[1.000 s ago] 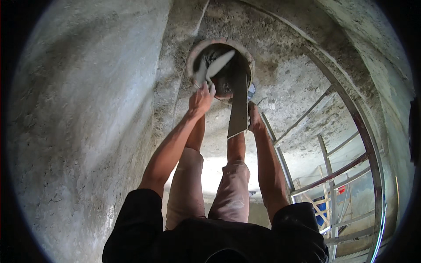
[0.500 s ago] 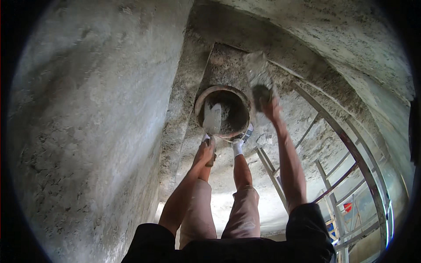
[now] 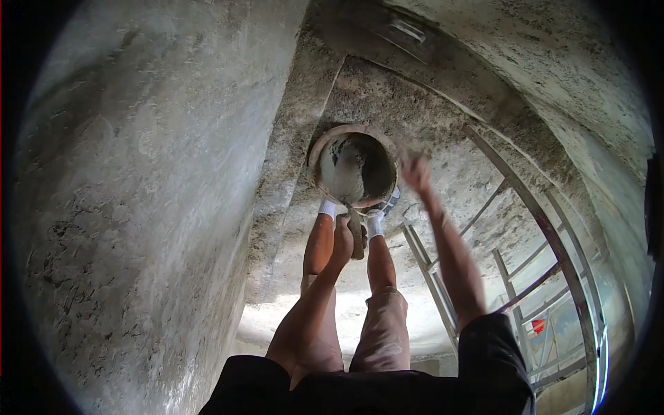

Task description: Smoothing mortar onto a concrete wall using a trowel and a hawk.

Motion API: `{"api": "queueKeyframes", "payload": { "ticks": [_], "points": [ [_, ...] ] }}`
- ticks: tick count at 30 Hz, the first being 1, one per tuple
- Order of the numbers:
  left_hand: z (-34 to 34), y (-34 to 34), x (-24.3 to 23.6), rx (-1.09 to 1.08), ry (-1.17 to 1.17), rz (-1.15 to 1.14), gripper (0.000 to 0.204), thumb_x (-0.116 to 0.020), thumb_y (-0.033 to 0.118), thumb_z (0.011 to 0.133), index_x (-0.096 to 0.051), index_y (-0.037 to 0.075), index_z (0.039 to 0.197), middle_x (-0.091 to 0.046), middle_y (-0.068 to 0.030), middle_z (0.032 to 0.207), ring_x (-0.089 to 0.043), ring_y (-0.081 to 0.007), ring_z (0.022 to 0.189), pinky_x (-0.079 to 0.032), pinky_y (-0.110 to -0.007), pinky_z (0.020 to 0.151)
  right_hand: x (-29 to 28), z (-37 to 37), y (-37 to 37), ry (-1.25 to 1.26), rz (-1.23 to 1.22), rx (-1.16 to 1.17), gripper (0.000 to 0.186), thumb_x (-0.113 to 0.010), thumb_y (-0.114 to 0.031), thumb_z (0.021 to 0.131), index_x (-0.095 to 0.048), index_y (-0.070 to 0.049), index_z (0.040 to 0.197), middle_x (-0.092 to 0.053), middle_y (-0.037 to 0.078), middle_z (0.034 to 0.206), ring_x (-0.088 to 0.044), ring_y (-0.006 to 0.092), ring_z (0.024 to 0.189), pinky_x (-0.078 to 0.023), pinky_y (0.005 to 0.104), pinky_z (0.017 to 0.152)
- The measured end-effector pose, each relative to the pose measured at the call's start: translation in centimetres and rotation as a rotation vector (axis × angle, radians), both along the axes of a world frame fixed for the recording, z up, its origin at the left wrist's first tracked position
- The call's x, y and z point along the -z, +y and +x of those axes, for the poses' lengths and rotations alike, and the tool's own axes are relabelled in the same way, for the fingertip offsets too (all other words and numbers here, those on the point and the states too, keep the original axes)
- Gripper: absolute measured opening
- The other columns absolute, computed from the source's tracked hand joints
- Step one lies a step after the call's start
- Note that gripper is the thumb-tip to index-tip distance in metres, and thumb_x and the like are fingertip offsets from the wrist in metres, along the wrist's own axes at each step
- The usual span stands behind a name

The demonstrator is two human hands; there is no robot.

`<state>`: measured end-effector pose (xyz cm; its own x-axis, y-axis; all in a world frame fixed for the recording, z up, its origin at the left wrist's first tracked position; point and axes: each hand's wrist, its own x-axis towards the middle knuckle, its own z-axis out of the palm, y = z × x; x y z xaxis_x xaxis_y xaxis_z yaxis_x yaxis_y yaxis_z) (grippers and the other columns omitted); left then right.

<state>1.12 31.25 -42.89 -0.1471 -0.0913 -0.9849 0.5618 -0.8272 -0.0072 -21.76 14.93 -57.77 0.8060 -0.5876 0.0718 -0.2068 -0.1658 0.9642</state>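
Observation:
My left hand is closed round the handle of a trowel. The blade lies inside the round bucket, against the wet grey mortar. My right hand is smeared by motion just right of the bucket rim. I cannot make out its fingers or anything in them. Farther off, at the top, is a blurred flat dark shape with a pale bar, which looks like a plastering float.
A rough plastered wall rises on the left. A metal ladder-like frame stands on the right. My lower legs and shoes are close by the bucket on the rough, mortar-stained surface. A small red thing shows beyond the frame.
The trowel in my left hand has moved right and deeper into the bucket. My right hand no longer shows the mortar-covered float it held; a blurred flat shape has appeared at the top.

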Motion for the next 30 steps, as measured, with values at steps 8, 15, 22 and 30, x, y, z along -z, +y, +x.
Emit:
{"api": "queueKeyframes", "payload": {
  "ticks": [8, 15, 22, 30],
  "points": [
    [-4.1, 6.8, 3.9, -0.089, -0.390, 0.001, 0.030, -0.035, 0.034, 0.088, -0.048, 0.007, 0.091, -0.059, -0.0117, 0.073, -0.057, -0.0159, 0.056, -0.046, -0.031, 0.054, -9.1, 9.5, 17.4, 2.123, -1.701, -1.423, 0.027, -0.056, -0.024, 0.086, -0.056, 0.000, 0.100, -0.060, 0.013, 0.083, -0.055, 0.0177, 0.073, -0.045, 0.0331, 0.065],
    [-5.6, 9.5, 15.7, -0.087, -0.224, 0.149, 0.057, -0.049, 0.048, 0.084, -0.038, 0.007, 0.122, -0.047, -0.0140, 0.114, -0.051, -0.0266, 0.101, -0.045, -0.040, 0.078, -11.2, 6.7, 13.4, 1.886, -2.125, -2.237, 0.044, -0.058, -0.043, 0.080, -0.055, -0.005, 0.101, -0.059, 0.022, 0.088, -0.058, 0.0369, 0.080, -0.046, 0.0418, 0.068],
    [-7.8, 13.0, 17.8, -0.837, -0.093, 0.078, 0.026, -0.048, 0.032, 0.091, -0.056, 0.008, 0.086, -0.060, -0.0060, 0.072, -0.060, -0.0212, 0.071, -0.047, -0.035, 0.074, -11.7, 3.0, 17.6, 1.955, -2.454, -2.129, 0.046, -0.063, -0.039, 0.075, -0.054, -0.003, 0.101, -0.059, 0.020, 0.090, -0.058, 0.0370, 0.083, -0.046, 0.0443, 0.070],
    [-4.7, 0.2, 1.2, -1.181, -0.209, -0.114, 0.016, -0.061, 0.020, 0.083, -0.048, 0.011, 0.081, -0.043, -0.0010, 0.074, -0.045, -0.0138, 0.069, -0.046, -0.033, 0.073, -23.3, 2.1, 17.8, 2.278, -1.489, -1.426, 0.048, -0.056, -0.017, 0.087, -0.036, -0.002, 0.128, -0.056, 0.005, 0.078, -0.052, 0.0096, 0.061, -0.043, 0.0242, 0.048]
  ]
}}
